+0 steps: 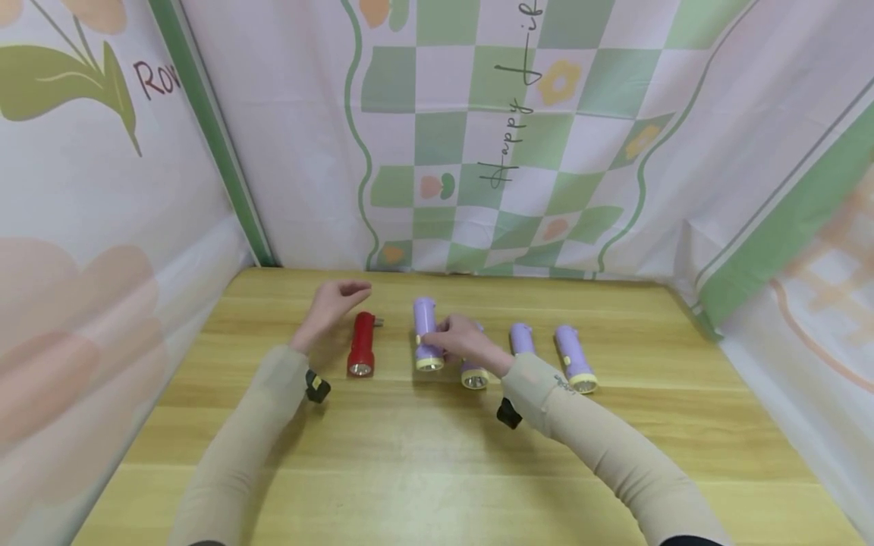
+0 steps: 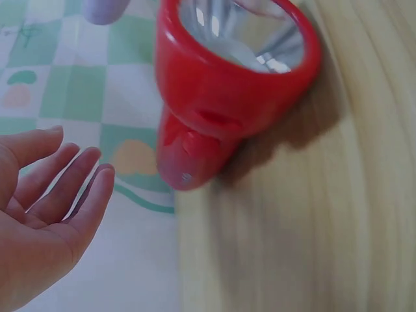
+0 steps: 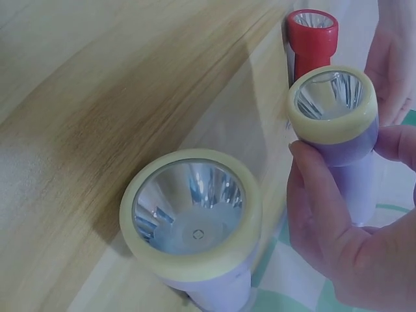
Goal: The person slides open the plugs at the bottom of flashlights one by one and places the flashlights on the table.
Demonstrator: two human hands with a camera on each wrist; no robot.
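My right hand (image 1: 467,339) pinches a purple flashlight (image 1: 425,312) with a cream head rim, its thumb and fingers on either side of the body just below the head in the right wrist view. Left of it lies a red flashlight (image 1: 363,341), lens toward me, with metal prongs (image 1: 378,322) sticking out near its tail. Beside that one, my left hand (image 1: 332,301) hovers with relaxed fingers and holds nothing. Another purple flashlight (image 3: 195,227) lies close by the right hand, which partly hides it in the head view.
Two more purple flashlights lie to the right: one (image 1: 522,337) partly hidden behind the right forearm, the other (image 1: 573,356) in full view. All are on a wooden table (image 1: 410,470). Printed curtains (image 1: 451,136) hang at the back and both sides.
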